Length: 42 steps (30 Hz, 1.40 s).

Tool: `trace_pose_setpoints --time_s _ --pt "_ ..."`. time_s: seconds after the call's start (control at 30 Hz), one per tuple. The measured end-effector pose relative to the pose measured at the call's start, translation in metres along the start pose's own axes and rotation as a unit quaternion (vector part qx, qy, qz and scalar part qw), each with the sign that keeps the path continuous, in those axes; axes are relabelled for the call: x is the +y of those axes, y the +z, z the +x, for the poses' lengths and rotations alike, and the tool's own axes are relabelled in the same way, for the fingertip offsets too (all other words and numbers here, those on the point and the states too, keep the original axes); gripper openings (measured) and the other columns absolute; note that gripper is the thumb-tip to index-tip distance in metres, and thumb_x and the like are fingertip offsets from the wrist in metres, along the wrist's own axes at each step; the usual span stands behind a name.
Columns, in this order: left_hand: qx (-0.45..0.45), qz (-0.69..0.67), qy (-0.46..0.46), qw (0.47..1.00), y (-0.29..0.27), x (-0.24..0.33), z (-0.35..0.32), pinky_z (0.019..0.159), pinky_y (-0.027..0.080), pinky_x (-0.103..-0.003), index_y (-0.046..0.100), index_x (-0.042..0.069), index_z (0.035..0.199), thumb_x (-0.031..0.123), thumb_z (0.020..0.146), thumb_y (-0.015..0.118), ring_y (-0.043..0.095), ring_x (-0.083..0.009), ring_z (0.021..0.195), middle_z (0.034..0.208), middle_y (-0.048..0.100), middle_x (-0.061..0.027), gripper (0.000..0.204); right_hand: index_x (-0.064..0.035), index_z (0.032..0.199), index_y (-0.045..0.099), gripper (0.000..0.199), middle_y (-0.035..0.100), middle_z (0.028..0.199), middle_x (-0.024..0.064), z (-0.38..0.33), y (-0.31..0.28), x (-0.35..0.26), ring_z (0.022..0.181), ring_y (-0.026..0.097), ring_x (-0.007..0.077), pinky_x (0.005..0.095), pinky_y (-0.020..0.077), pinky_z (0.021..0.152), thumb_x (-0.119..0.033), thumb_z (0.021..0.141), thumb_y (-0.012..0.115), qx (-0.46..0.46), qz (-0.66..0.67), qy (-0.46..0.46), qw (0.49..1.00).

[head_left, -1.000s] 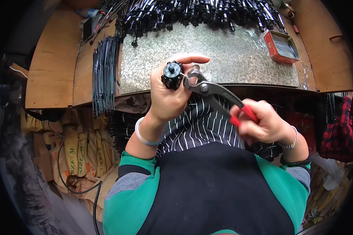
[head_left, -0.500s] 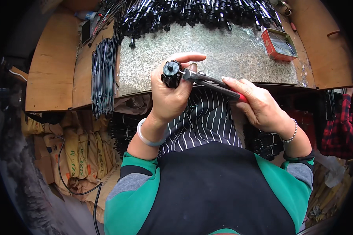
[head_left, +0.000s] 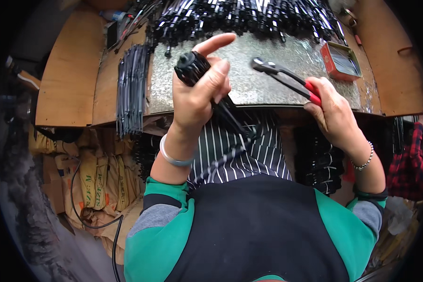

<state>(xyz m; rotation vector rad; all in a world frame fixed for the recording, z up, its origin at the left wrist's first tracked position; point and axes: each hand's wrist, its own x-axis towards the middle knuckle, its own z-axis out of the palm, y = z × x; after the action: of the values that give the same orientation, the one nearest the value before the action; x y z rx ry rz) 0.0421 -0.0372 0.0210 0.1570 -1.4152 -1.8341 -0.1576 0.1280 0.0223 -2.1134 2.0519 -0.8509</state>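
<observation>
My left hand (head_left: 191, 104) is wrapped round a black folded umbrella frame (head_left: 191, 69), its index finger stretched out to the right. The frame's round end points up and left. Its thin black rods run out below the fist toward my striped apron (head_left: 239, 155). In my right hand (head_left: 337, 117) is a pair of pincers (head_left: 286, 81), gripped by the red handles. Their dark head points up and left over the metal-topped bench, apart from the frame.
A heap of black umbrella frames (head_left: 249, 19) covers the back of the bench (head_left: 249, 94). Thin black ribs (head_left: 130, 89) lie bundled at the left edge. A red tin (head_left: 339, 61) of thin metal pieces stands right. Wooden side panels (head_left: 68, 80) flank both sides; sacks (head_left: 94, 183) stand below left.
The pincers have come away from the umbrella frame, moving right with my right hand. My left hand has shifted up and left and tilted the frame, so its rods now show below.
</observation>
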Motion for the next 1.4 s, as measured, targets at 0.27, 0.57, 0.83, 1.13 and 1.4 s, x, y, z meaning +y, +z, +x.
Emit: trace_pose_setpoints --time_s 0.27,0.57,0.83,1.13,1.4 --pt "0.076 0.080 0.031 0.993 -0.013 0.023 0.009 0.048 0.036 -0.021 0.049 -0.010 0.113 0.010 0.088 0.051 0.040 -0.0063 0.047 0.055 0.040 0.0022 0.032 -0.0047 0.107 0.050 0.034 0.050 0.098 0.0117 -0.018 0.060 0.067 0.097 0.046 0.0268 0.0372 0.0373 0.081 -0.021 0.079 0.060 0.046 -0.272 0.109 0.955" --pt "-0.026 -0.251 0.219 0.943 -0.056 0.113 -0.011 0.063 0.041 -0.026 0.043 -0.003 0.120 0.029 0.094 0.041 0.048 -0.0096 0.066 0.074 0.049 -0.0021 0.042 0.0012 0.112 0.050 0.056 0.057 0.099 0.0197 -0.008 0.087 -0.018 0.097 0.054 0.0324 0.0356 0.0448 0.083 -0.032 0.072 0.071 -0.145 0.127 -0.041 0.980" --pt "-0.043 -0.264 -0.284 0.921 0.031 -0.043 -0.040 0.081 0.044 -0.029 0.049 0.003 0.110 0.044 0.092 0.039 0.054 -0.0156 0.093 0.103 0.057 -0.0088 0.047 -0.0047 0.121 0.040 0.042 0.053 0.109 0.0180 0.077 0.061 -0.057 0.101 0.053 0.0222 0.0381 0.0419 0.090 -0.030 0.089 0.052 0.288 0.701 -0.038 0.652" --pt "0.043 0.322 0.263 0.909 0.036 0.007 0.016 0.077 0.044 -0.028 0.049 -0.002 0.111 0.008 0.074 0.069 0.052 -0.0181 0.087 0.103 0.047 -0.0105 0.044 0.0013 0.106 0.052 0.021 0.060 0.098 0.0090 0.072 0.077 -0.043 0.092 0.057 0.0135 0.0292 0.0469 0.081 -0.012 0.091 0.050 0.164 0.476 0.007 0.864" --pt "0.042 0.042 0.147 0.987 0.045 0.007 0.024 0.079 0.046 -0.024 0.045 0.000 0.115 0.000 0.076 0.067 0.054 -0.0110 0.086 0.097 0.054 -0.0056 0.045 0.0020 0.127 0.033 0.060 0.052 0.112 0.0188 0.065 0.075 -0.039 0.100 0.054 0.0274 0.0353 0.0429 0.086 -0.016 0.080 0.064 0.159 0.283 -0.028 0.945"
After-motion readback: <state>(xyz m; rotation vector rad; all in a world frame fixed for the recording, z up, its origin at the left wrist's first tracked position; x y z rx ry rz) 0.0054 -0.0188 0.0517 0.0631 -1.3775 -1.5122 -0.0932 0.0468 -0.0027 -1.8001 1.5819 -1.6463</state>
